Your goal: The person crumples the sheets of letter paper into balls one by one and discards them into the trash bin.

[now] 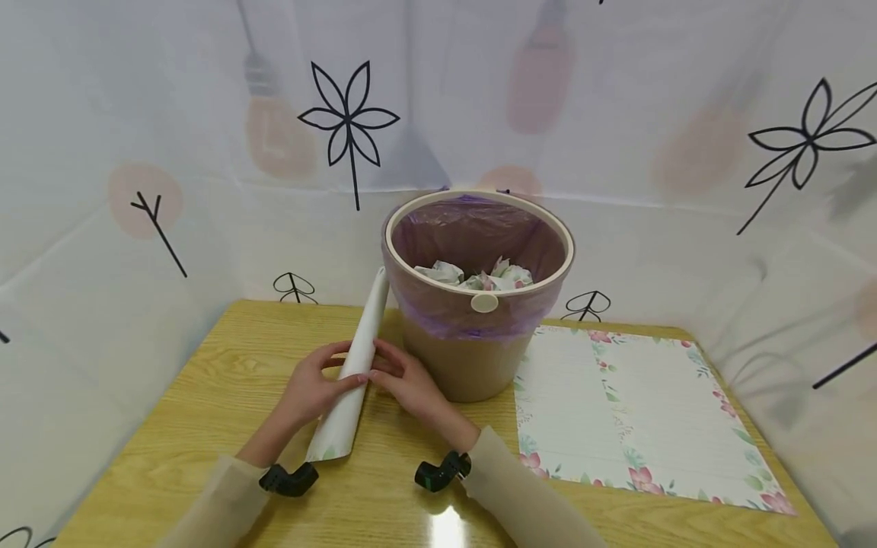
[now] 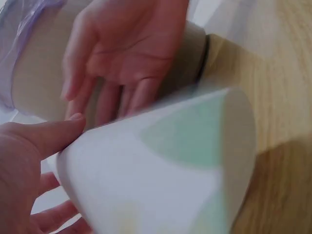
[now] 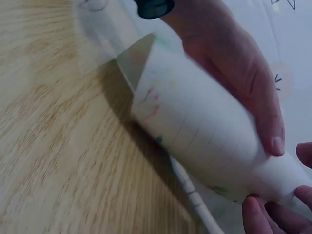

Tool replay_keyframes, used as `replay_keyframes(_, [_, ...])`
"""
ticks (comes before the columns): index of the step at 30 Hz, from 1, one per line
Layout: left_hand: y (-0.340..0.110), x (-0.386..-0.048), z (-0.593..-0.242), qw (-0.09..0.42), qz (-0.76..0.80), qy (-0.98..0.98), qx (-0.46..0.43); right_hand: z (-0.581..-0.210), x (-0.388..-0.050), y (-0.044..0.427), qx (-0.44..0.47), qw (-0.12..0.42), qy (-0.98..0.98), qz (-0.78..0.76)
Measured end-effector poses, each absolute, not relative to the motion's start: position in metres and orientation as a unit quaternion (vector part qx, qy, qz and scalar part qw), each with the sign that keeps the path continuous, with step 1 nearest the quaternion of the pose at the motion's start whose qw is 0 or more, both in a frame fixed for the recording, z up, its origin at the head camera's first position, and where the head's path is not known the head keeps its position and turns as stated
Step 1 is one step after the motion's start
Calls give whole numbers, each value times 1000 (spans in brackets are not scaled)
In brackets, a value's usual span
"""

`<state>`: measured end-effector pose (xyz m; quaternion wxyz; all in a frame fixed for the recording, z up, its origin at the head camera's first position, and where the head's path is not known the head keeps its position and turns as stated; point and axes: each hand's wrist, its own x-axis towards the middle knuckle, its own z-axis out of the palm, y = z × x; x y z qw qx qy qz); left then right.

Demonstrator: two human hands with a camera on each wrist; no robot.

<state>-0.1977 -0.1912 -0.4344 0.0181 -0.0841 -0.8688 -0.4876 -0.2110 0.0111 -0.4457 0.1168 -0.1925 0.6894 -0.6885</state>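
A sheet of floral-edged lined paper [image 1: 358, 358], rolled into a loose cone, stands slantwise left of the bin, its wider mouth towards me. My left hand [image 1: 311, 390] grips it from the left, thumb across the front and fingers behind. On the other side, my right hand [image 1: 414, 384] holds the paper's right side with thumb and fingertips. Green leaf print shows on the cone [image 2: 146, 161] in the left wrist view, where the right palm [image 2: 136, 44] faces the paper. Right fingertips [image 3: 256, 214] meet its narrower part in the right wrist view.
A beige bin [image 1: 452, 365] with a purple liner stands close behind my right hand, with crumpled floral paper [image 1: 503, 275] inside. Flat floral lined paper [image 1: 658, 411] lies at the table's right. The wooden table [image 1: 226, 380] meets a patterned cloth [image 1: 205, 114] behind.
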Motion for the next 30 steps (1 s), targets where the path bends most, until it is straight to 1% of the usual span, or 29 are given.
replay_keyframes(6, [-183, -192, -433, 58, -492, -858, -135, -440, -209, 8, -198, 104, 678, -700])
replay_keyframes(12, [-177, -187, -429, 69, -487, -852, -179, -434, -207, 5, -191, 108, 655, -723])
replay_keyframes(22, [-184, -184, -428, 44, -464, -842, -271, -429, -208, 4, -150, 86, 670, -722])
replay_keyframes(30, [-193, -179, -424, 33, -437, -854, -279, -426, -205, 3, -147, 86, 663, -729])
